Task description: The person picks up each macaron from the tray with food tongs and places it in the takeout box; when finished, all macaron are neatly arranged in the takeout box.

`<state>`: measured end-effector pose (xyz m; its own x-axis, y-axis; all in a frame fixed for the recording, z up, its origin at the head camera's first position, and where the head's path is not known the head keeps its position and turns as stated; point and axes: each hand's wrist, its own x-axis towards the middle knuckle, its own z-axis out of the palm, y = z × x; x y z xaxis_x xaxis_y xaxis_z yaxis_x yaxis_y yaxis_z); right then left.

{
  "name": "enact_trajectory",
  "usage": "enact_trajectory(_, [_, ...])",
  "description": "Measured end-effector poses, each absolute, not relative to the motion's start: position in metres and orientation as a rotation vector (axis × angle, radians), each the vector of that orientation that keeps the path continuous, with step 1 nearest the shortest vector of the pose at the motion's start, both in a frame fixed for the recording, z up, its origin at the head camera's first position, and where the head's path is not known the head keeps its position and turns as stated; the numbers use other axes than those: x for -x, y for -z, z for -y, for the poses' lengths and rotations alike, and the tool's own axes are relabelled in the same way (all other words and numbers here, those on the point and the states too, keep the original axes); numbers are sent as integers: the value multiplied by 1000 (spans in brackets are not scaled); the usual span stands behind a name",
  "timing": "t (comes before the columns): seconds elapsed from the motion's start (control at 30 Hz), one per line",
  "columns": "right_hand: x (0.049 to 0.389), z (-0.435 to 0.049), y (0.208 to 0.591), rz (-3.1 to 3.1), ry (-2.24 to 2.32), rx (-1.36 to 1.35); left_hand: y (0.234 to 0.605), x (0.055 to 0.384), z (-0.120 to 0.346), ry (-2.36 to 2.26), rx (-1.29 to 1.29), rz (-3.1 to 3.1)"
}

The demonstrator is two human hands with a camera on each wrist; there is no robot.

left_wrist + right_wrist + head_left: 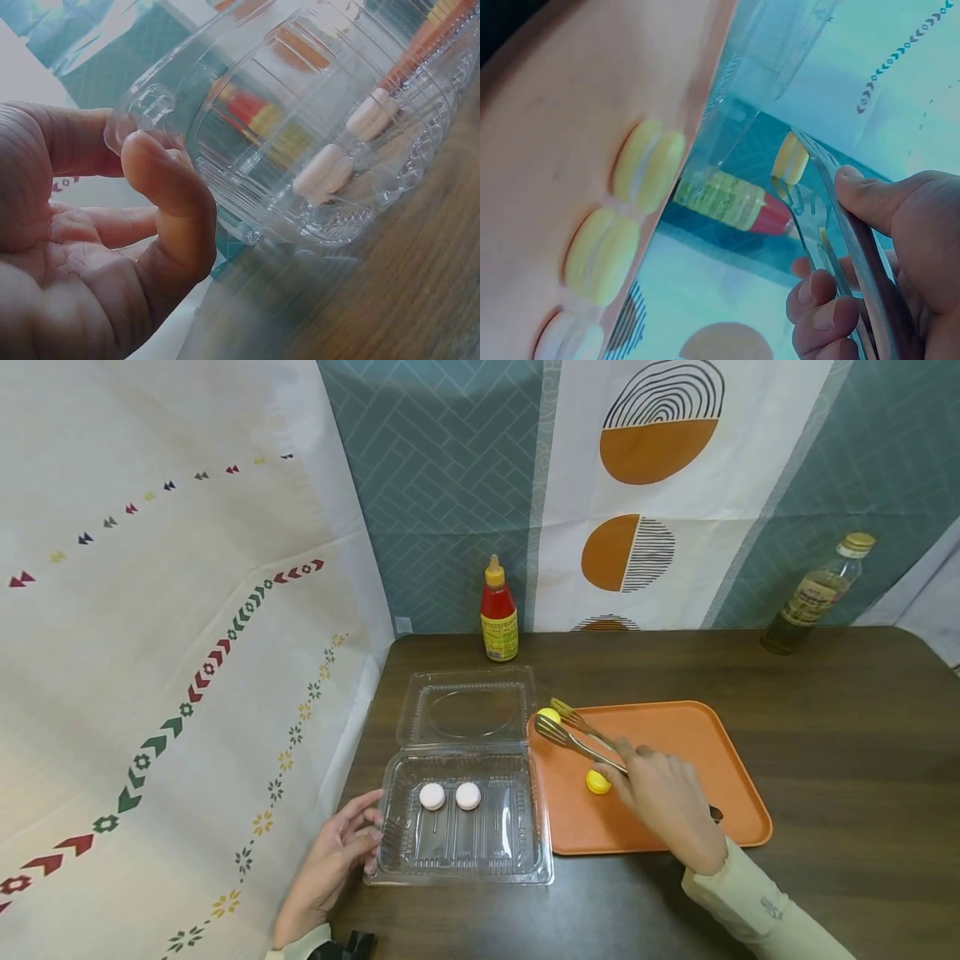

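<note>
One yellow macaron (790, 159) is pinched in tongs (862, 259) by the far left corner of the tray (675, 735); the tongs are gripped by the right hand (667, 797), by which part of the tray is blocked from view. Left of the tray, a lidded box (502, 827) holding two white macarons (468, 796) is pinched at its rim by the left hand (337, 852). Behind the tray are seen sauce (499, 614) and oil (813, 597).

Orange tray (675, 731), yellow macarons (597, 782)
Left of the tray, the pair of macarons (468, 796) is pinkish white; behind it, the teal cloth (450, 468) has a herringbone pattern.
</note>
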<state>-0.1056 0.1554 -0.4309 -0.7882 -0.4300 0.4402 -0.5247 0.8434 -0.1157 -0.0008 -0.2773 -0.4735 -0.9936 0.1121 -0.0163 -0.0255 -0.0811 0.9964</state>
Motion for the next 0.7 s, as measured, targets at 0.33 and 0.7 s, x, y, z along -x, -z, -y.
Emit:
enact_trajectory(0.33, [101, -144, 420, 2584, -426, -873, 474, 0, 278, -2244, -111, -2058])
enact_trajectory(0.7, [103, -134, 398, 2675, -241, -1161, 476, 1, 278, -2255, -121, -2040])
